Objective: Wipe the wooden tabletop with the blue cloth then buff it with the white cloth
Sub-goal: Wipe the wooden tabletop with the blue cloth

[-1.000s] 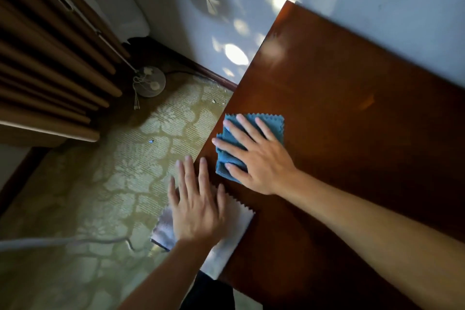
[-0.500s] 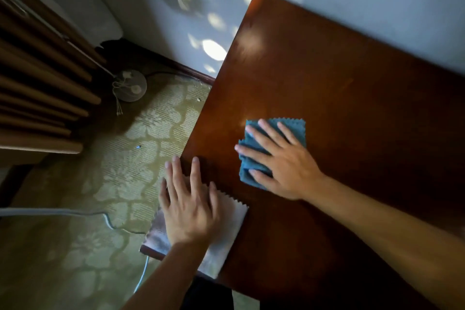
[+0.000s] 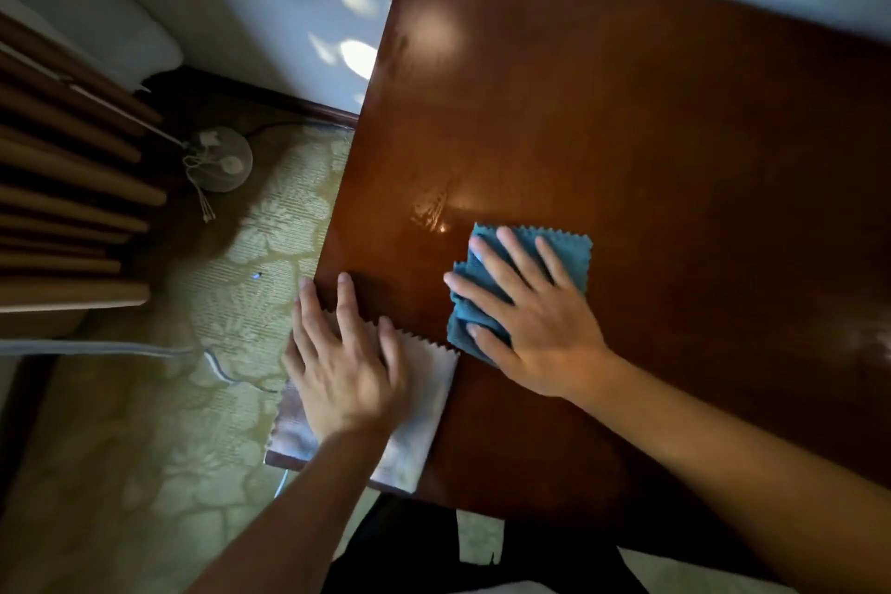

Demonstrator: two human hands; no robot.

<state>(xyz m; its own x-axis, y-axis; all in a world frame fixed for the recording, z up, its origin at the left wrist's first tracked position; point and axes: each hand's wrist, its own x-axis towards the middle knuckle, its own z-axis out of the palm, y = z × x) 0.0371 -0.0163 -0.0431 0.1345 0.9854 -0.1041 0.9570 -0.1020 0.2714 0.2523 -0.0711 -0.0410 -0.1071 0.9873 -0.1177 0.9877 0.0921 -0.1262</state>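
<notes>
The dark glossy wooden tabletop (image 3: 651, 150) fills the right of the view. A folded blue cloth (image 3: 569, 256) with zigzag edges lies on it, and my right hand (image 3: 535, 318) presses flat on top with fingers spread. A white cloth (image 3: 429, 381) lies at the table's near left corner, partly over the edge, under my flat left hand (image 3: 342, 367). A wet streak (image 3: 429, 212) shines just beyond the blue cloth.
A patterned green floor (image 3: 144, 473) lies left of the table. A small round fan base (image 3: 224, 159) with a cord stands by the wall. Wooden slats (image 3: 62, 207) run along the far left. A white cable (image 3: 96, 347) crosses the floor.
My right hand has slid the blue cloth to the right, away from the table's left edge. My left hand has stayed on the white cloth.
</notes>
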